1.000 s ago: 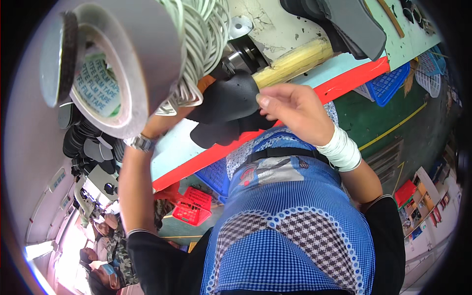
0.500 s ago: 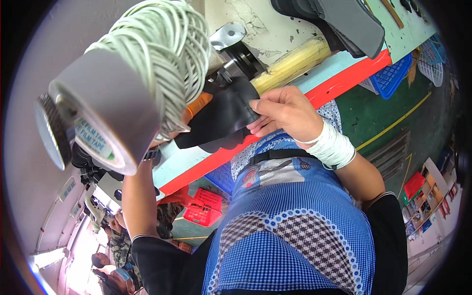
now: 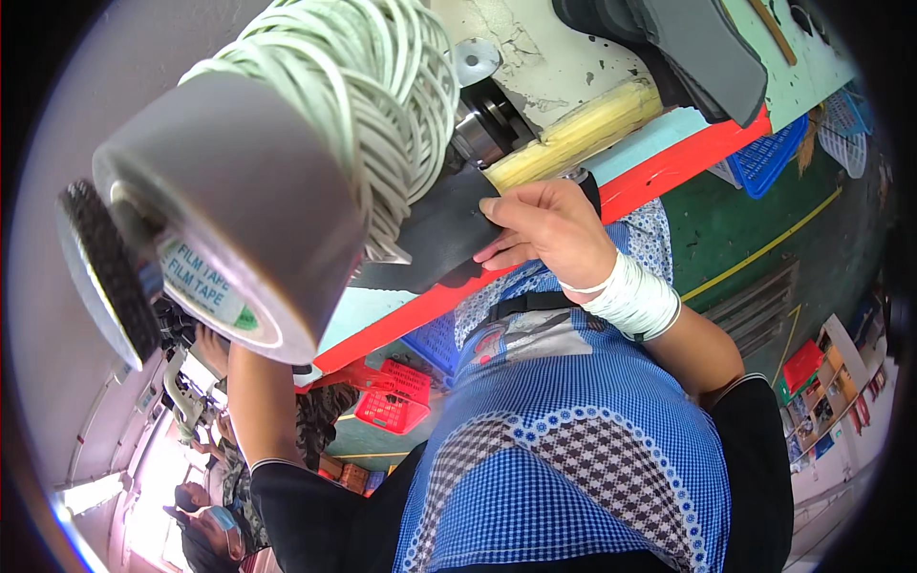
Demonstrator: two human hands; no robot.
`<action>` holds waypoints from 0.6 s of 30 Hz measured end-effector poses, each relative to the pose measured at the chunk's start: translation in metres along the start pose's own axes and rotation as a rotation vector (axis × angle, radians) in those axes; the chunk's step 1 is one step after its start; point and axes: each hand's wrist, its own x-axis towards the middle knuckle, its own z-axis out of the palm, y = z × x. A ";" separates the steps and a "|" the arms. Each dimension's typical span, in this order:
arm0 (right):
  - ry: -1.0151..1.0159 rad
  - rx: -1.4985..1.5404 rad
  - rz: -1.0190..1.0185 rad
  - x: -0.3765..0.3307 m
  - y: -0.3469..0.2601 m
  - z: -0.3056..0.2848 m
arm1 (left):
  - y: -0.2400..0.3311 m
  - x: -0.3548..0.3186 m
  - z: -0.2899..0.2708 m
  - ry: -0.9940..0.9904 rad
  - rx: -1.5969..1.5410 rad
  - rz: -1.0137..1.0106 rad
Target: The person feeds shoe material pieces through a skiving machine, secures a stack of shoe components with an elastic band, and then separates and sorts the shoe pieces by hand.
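My right hand point(image 3: 549, 229) presses on a flat black piece of material point(image 3: 435, 239) at the bench's red front edge point(image 3: 669, 181), just below a metal machine spindle point(image 3: 482, 119) and a yellow cylinder point(image 3: 583, 129). Its wrist is wrapped in white cord point(image 3: 630, 301). My left forearm point(image 3: 253, 401) reaches up behind a big grey roll of tape point(image 3: 248, 210); that hand is hidden. A bundle of white cord point(image 3: 382, 95) hangs around the tape roll, close to the camera. I wear a blue checked apron point(image 3: 573, 458).
A black ribbed wheel point(image 3: 110, 272) sits left of the tape roll. Dark shoe-sole pieces point(image 3: 688, 48) lie on the bench top. Blue crates point(image 3: 764, 158) and red crates point(image 3: 392, 406) stand under the bench. Another person point(image 3: 205, 535) is at lower left.
The tape roll and cord bundle have swung rightward across the view. My right hand has slid the black piece up closer to the spindle, fingers now flatter on it.
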 end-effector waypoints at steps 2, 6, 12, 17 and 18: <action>0.047 0.061 -0.002 -0.003 0.000 0.006 | -0.005 0.000 -0.004 -0.038 0.040 0.006; 0.231 -0.065 -0.257 -0.009 0.002 -0.011 | -0.005 0.009 -0.007 -0.122 0.114 0.039; 0.470 -0.405 -0.723 -0.015 -0.012 -0.020 | 0.052 0.010 -0.021 -0.295 0.031 0.104; 0.963 -1.037 -1.483 -0.073 -0.079 -0.025 | -0.061 -0.016 0.048 -0.138 -0.353 0.181; 0.983 -1.042 -1.501 -0.073 -0.086 -0.031 | -0.081 -0.023 0.071 0.064 -0.084 0.304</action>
